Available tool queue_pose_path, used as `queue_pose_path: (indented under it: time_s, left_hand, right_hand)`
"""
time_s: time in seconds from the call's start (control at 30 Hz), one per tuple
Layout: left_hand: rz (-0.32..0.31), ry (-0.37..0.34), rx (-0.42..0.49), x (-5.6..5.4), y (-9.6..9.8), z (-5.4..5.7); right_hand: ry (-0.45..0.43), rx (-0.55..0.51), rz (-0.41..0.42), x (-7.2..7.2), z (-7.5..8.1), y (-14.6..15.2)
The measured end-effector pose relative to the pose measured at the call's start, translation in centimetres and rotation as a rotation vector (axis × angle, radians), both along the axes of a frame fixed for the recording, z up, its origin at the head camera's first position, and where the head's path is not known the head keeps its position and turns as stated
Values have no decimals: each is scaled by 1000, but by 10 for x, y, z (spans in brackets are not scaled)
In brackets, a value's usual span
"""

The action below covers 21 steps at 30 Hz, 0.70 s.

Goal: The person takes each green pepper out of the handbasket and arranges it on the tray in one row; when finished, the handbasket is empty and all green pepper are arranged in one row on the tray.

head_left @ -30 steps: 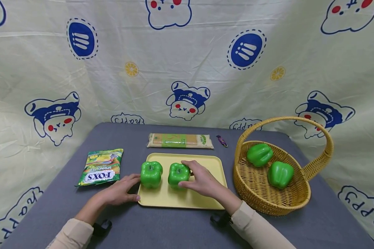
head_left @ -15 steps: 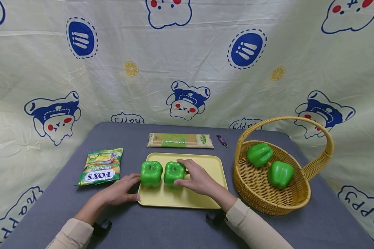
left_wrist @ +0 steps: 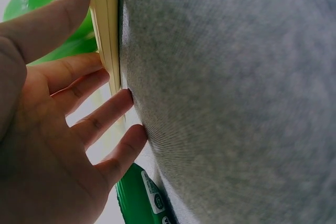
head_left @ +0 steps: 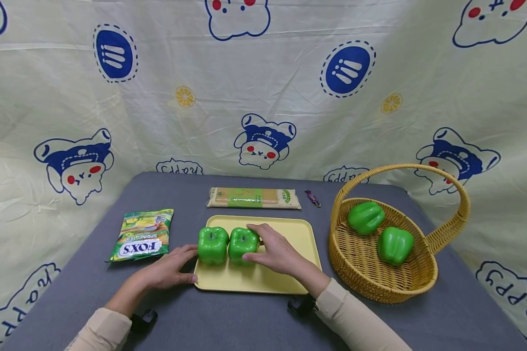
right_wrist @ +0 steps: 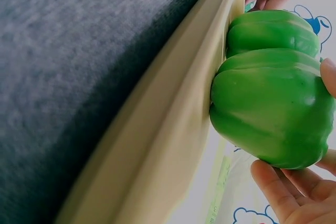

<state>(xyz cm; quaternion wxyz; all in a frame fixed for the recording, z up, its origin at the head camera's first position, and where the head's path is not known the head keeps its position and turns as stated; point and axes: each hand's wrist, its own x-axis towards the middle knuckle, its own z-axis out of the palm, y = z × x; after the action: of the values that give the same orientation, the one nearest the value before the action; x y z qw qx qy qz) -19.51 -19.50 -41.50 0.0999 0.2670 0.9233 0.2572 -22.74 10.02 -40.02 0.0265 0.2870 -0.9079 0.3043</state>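
Two green bell peppers stand upright side by side on a pale yellow tray (head_left: 272, 282) in the head view. My right hand (head_left: 278, 251) holds the right bell pepper (head_left: 241, 243), thumb on its near side and fingers on its far side. In the right wrist view, that pepper sits right against the left bell pepper (right_wrist: 273, 32). My left hand (head_left: 171, 269) rests at the tray's left edge beside the left pepper. Its thumb and straight, spread fingers (left_wrist: 113, 114) meet the tray rim and the cloth in the left wrist view.
A woven basket (head_left: 360, 280) with a tall handle stands right of the tray, holding a bell pepper (head_left: 366, 218) and another bell pepper (head_left: 395, 246). Behind the tray lie a noodle packet (head_left: 254, 198) and a small purple wrapped candy (head_left: 313, 198). A green FOX'S bag (head_left: 142, 235) lies at left.
My right hand has slid its bell pepper leftward along the tray, closing the gap to the left pepper. My left hand has stayed at the tray's edge.
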Motion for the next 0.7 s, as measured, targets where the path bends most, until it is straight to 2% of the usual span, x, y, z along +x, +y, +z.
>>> queue_pose_path:
  time_s: [0.57, 0.7]
  left_hand:
    - [14, -18, 0, -1, 0, -1]
    - [14, -17, -2, -1, 0, -1]
  right_hand:
    - [-10, 21, -3, 0, 2, 1]
    - [-18, -11, -7, 2, 7, 4]
